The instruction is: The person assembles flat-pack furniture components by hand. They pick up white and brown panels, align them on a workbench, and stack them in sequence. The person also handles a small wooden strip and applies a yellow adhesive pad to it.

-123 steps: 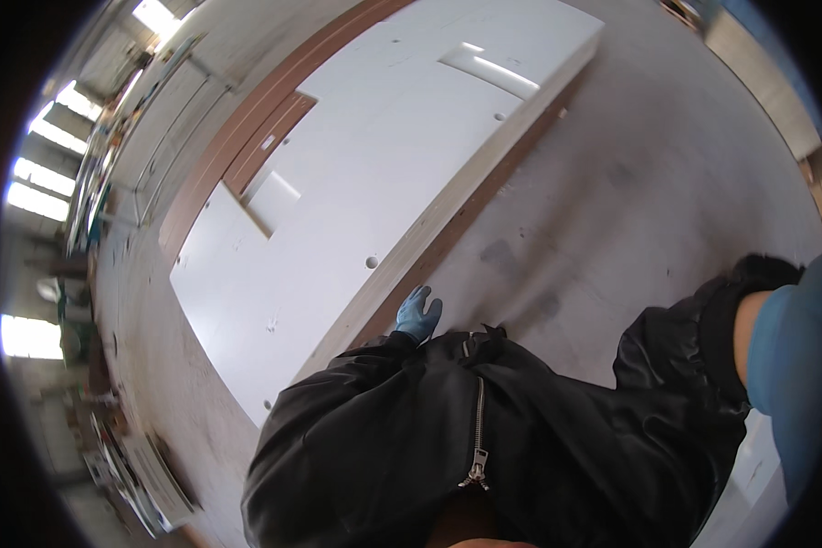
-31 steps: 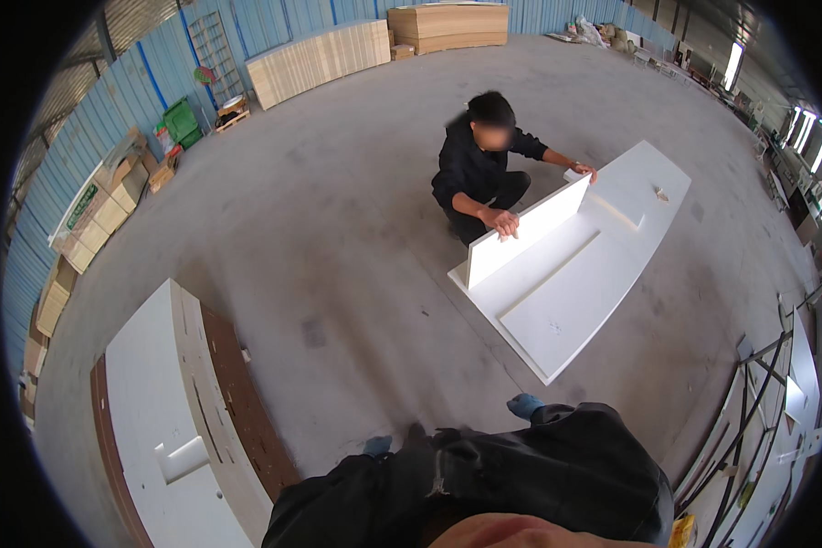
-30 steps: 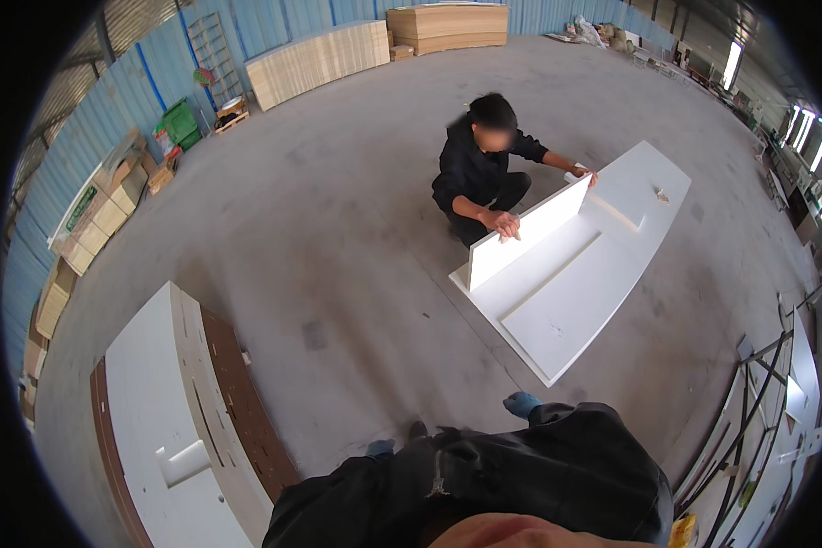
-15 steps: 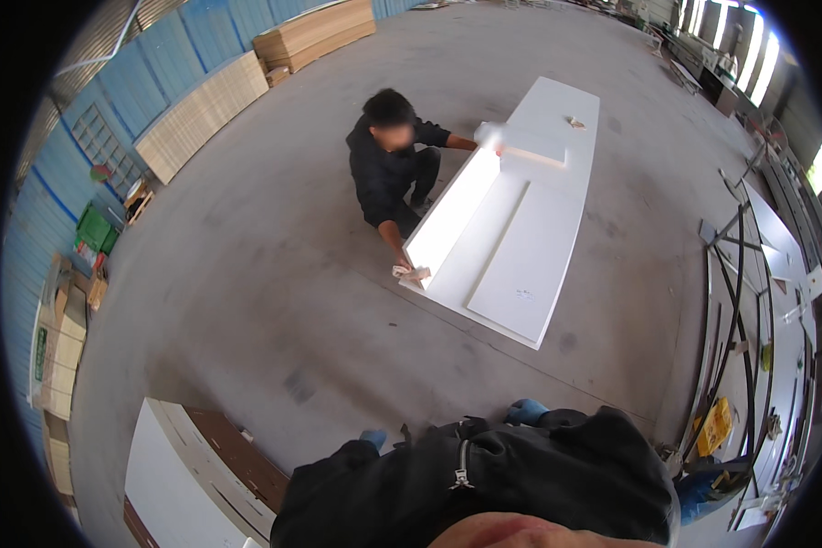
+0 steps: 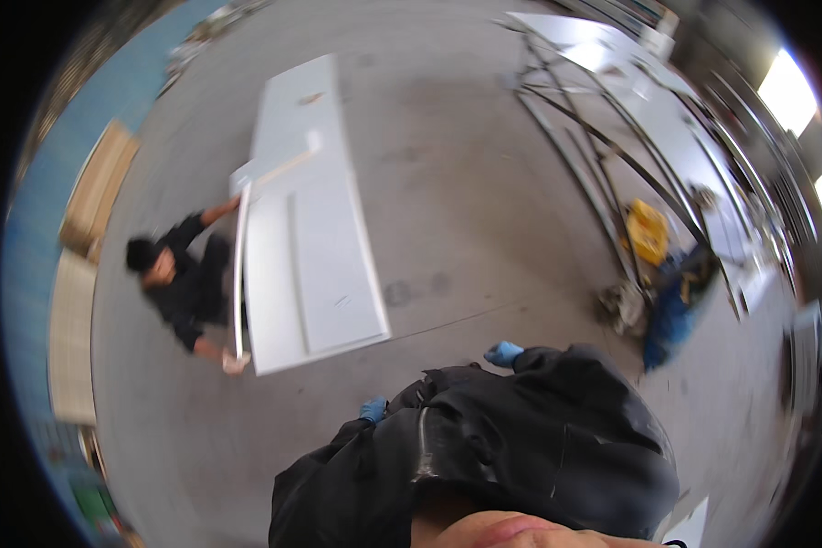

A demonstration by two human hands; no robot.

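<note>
My left hand (image 5: pixel 373 409), in a blue glove, hangs low in front of my dark jacket. My right hand (image 5: pixel 502 353), gloved in blue too, is held out past the sleeve on the right. Both are small and smeared, so their fingers cannot be made out, and no object shows in either. The thing nearest to them is a long white panel (image 5: pixel 342 315) on the floor ahead, apart from both hands. Along its left edge a crouching co-worker (image 5: pixel 187 279) holds a narrow white board (image 5: pixel 240 274) on edge, one hand near each end.
To the right stands a dark metal frame (image 5: pixel 589 132) bearing sheets, with a yellow bag or cloth (image 5: pixel 647 232) and a blue bundle (image 5: pixel 680 306) at its near end. Stacked boards (image 5: pixel 73 333) line the blue wall (image 5: pixel 36 265) at left.
My view has swung right: the co-worker and the white panel now lie further left, and the metal frame is nearer the middle. My right hand shows further out from my jacket.
</note>
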